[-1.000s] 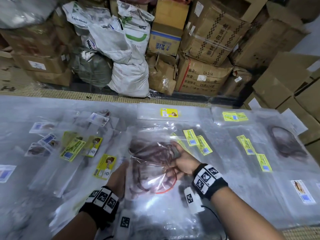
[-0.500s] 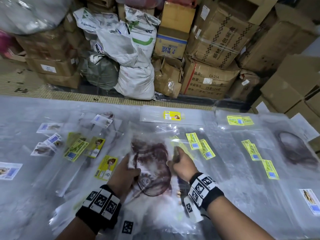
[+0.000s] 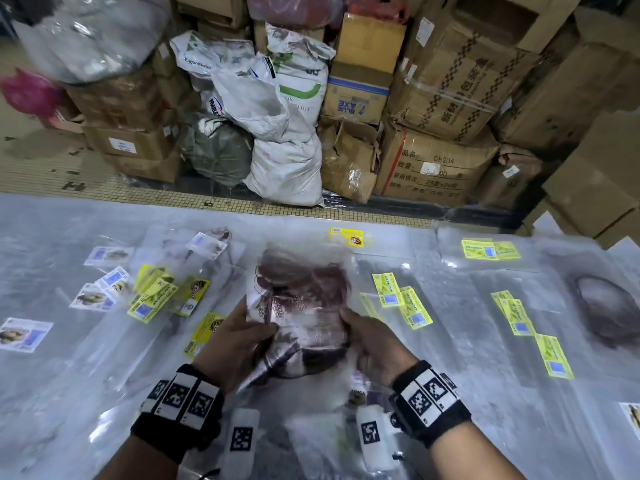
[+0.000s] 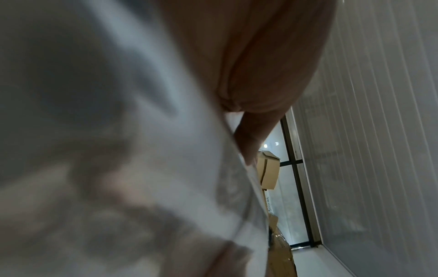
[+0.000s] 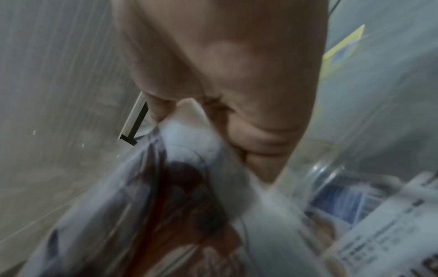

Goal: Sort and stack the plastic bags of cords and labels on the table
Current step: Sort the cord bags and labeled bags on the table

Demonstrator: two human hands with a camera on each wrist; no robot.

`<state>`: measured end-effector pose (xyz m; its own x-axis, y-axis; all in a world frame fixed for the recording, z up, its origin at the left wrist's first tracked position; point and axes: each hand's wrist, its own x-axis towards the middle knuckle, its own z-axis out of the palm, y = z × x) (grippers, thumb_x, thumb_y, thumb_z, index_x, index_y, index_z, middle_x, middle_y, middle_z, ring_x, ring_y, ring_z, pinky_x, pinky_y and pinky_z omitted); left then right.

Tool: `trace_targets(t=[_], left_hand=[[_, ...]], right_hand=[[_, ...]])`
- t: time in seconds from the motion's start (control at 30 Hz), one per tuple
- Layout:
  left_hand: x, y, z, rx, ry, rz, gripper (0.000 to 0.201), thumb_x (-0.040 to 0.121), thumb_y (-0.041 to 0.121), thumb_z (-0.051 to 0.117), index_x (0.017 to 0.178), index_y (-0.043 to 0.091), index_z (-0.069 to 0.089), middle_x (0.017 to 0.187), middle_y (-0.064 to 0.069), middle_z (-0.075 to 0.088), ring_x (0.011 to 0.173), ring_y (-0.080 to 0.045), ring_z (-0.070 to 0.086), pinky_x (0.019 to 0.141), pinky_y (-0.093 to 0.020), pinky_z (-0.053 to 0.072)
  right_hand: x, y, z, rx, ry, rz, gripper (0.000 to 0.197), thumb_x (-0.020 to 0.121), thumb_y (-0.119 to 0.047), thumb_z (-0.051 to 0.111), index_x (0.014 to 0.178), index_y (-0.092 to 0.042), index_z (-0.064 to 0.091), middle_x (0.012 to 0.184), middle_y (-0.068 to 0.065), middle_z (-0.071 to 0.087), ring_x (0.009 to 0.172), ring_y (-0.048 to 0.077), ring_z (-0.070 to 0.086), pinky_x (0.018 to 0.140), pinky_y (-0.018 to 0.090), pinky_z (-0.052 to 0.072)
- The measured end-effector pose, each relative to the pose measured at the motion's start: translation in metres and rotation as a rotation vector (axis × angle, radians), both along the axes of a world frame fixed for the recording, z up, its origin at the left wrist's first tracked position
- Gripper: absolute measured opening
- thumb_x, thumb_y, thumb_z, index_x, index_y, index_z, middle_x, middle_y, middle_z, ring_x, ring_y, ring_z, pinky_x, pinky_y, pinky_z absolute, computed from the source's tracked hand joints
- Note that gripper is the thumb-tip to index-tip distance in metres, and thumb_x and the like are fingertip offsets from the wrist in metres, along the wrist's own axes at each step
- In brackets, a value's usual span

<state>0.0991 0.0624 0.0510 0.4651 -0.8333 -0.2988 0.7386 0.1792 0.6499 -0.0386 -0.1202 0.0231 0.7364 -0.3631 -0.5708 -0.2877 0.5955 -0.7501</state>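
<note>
Gripping opposite edges, left hand (image 3: 235,341) and right hand (image 3: 374,344) hold the cord bag (image 3: 304,306) raised.

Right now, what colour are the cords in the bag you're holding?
Dark reddish-brown, inside the clear bag held by both hands. It shows best in the head view.

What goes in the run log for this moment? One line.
left hand: grips bag of dark cords | right hand: grips same bag | bag: raised above table

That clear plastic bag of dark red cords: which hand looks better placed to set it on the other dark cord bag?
Probably the right hand: both grip the clear bag of dark red cords, but the other dark cord bag lies far right.
</note>
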Motion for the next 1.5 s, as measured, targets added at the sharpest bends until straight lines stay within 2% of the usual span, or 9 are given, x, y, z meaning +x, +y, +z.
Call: trace_targets(t=[0.17,0.33,0.57,0.67,0.77,0.9,1.1,1.37,1.5], left_hand=[[-0.005,0.004,-0.002,0.005,-0.007,-0.014,0.061,0.073,-0.014,0.051,0.123,0.019,0.057,0.080,-0.018,0.071,0.071,-0.033,0.072,0.062,-0.036,0.062],[0.000,0.008,-0.005,-0.023,0.080,0.010,0.056,0.077,-0.017,0.048,0.109,0.025,0.067,0.076,-0.016,0.067,0.065,-0.028,0.068,0.064,-0.041,0.061],[0.005,0.015,0.004,0.081,0.031,0.034,0.075,0.073,-0.013,0.053,0.141,0.017,0.046,0.088,-0.018,0.071,0.070,-0.026,0.071,0.059,-0.034,0.061],[0.003,0.016,0.015,0.024,0.018,-0.005,0.064,0.075,-0.010,0.050,0.136,0.011,0.049,0.105,-0.020,0.072,0.081,-0.029,0.074,0.061,-0.039,0.061],[0.003,0.012,0.017,0.069,0.007,-0.058,0.058,0.083,-0.003,0.052,0.139,0.010,0.045,0.124,-0.023,0.064,0.100,-0.039,0.068,0.069,-0.046,0.060],[-0.014,0.008,0.010,0.235,-0.079,-0.124,0.030,0.090,-0.012,0.046,0.117,0.001,0.049,0.082,-0.020,0.072,0.063,-0.027,0.071,0.048,-0.033,0.056],[-0.028,-0.011,0.004,0.226,-0.141,-0.244,0.067,0.082,-0.028,0.037,0.133,0.015,0.044,0.101,-0.025,0.069,0.065,-0.035,0.071,0.044,-0.037,0.055],[-0.064,-0.095,0.016,0.097,-0.154,-0.367,0.079,0.081,-0.023,0.044,0.141,0.029,0.041,0.121,-0.022,0.066,0.107,-0.043,0.065,0.076,-0.058,0.057],[-0.106,-0.169,0.021,0.011,-0.072,-0.382,0.084,0.065,-0.015,0.063,0.137,0.026,0.046,0.130,-0.028,0.058,0.121,-0.054,0.050,0.097,-0.079,0.029]], right_hand=[[-0.006,0.001,0.003,-0.183,-0.104,-0.017,0.072,0.077,-0.048,0.080,0.135,-0.017,0.051,0.128,0.012,0.066,0.113,0.032,0.066,0.099,0.053,0.050],[-0.015,0.012,0.021,-0.261,-0.201,-0.043,0.028,0.094,-0.028,0.060,0.111,-0.006,0.059,0.103,0.009,0.073,0.091,0.023,0.070,0.080,0.033,0.051],[-0.016,0.021,0.031,-0.399,-0.191,-0.046,0.041,0.077,-0.032,0.084,0.108,-0.015,0.063,0.118,0.019,0.067,0.111,0.036,0.061,0.098,0.049,0.049],[-0.019,0.019,0.038,-0.401,-0.286,-0.129,0.031,0.087,-0.011,0.070,0.114,-0.012,0.056,0.109,0.020,0.060,0.093,0.029,0.056,0.070,0.034,0.055],[-0.023,0.016,0.039,-0.388,-0.282,-0.130,0.031,0.090,-0.008,0.067,0.116,-0.011,0.050,0.103,0.019,0.062,0.088,0.029,0.057,0.078,0.039,0.050],[-0.032,0.022,0.017,-0.325,-0.020,-0.022,0.034,0.098,0.012,0.045,0.112,-0.019,0.046,0.074,0.003,0.071,0.060,0.015,0.067,0.054,0.023,0.052],[-0.057,0.013,0.011,-0.280,0.038,-0.129,0.041,0.097,0.016,0.041,0.120,-0.017,0.047,0.082,0.010,0.064,0.046,0.016,0.058,0.034,0.021,0.040],[-0.115,-0.056,0.034,-0.302,-0.043,-0.290,0.038,0.099,0.013,0.039,0.122,-0.016,0.049,0.091,0.012,0.074,0.059,0.019,0.070,0.042,0.023,0.051],[-0.168,-0.120,0.047,-0.321,-0.068,-0.363,0.033,0.099,0.008,0.043,0.114,-0.021,0.050,0.078,0.010,0.072,0.045,0.017,0.063,0.032,0.019,0.041]])
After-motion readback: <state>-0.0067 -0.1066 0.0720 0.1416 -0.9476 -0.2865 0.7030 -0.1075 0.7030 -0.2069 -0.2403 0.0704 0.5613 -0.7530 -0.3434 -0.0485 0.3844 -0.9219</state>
